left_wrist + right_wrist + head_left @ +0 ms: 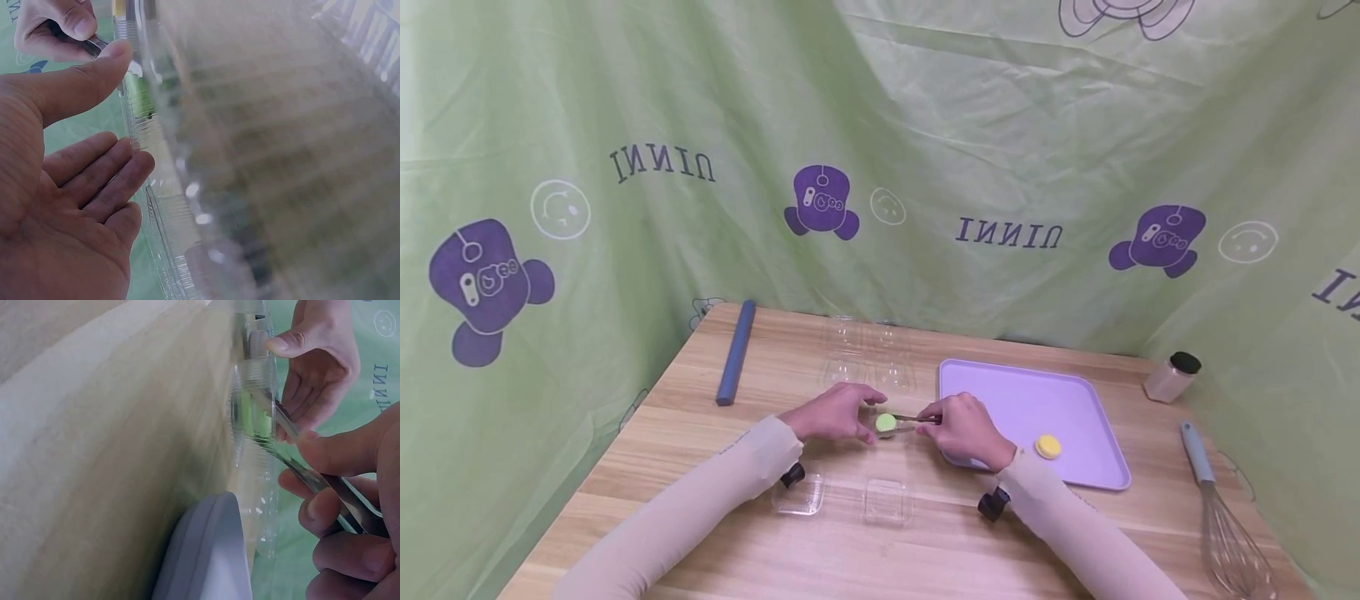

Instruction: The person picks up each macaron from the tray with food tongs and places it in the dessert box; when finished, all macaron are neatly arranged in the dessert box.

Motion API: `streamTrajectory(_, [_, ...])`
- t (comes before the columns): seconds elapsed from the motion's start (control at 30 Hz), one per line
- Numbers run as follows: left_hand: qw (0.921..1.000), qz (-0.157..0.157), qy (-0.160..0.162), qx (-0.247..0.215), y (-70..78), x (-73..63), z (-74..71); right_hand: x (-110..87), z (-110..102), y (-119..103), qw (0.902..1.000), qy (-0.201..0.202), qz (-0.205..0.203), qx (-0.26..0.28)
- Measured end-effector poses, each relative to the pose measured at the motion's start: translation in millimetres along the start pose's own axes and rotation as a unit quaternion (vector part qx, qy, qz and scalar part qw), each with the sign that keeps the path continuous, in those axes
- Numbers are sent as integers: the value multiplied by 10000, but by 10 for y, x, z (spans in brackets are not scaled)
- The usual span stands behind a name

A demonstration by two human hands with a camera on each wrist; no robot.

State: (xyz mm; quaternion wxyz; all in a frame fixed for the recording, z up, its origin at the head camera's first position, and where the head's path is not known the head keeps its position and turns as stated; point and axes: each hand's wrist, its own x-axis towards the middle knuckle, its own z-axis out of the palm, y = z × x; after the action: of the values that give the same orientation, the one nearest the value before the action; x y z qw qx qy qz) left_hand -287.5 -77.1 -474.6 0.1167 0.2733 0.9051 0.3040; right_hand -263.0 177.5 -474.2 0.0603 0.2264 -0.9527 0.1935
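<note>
My right hand (pixel 962 427) grips metal tongs (pixel 300 465), their tips at a light green macaron (pixel 886 423). The macaron sits inside a small clear plastic box (pixel 257 370), seen through its ribbed wall in the right wrist view. My left hand (pixel 837 414) is at the box's left side, thumb and fingers spread apart and holding nothing. In the left wrist view, its thumb and fingertips are right by the box's edge. A yellow macaron (pixel 1048 447) lies on the lilac tray (pixel 1022 400), near the right forearm.
Two clear boxes (pixel 887 502) stand at the front, with several clear plastic compartments (pixel 845 371) at the back. A blue bar (pixel 736 354) lies at left. On the right are a dark-lidded jar (pixel 1171 379) and a whisk (pixel 1213 508). A green curtain (pixel 925 283) hangs behind.
</note>
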Motion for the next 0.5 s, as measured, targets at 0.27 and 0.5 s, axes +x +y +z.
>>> streamTrajectory(0.27, [9999,51,14,96,4,-9,2,16,-31,-8,9996,-252,159,33])
streamTrajectory(0.5, [9999,101,21,78,5,0,-3,16,-65,-16,9997,-236,106,42])
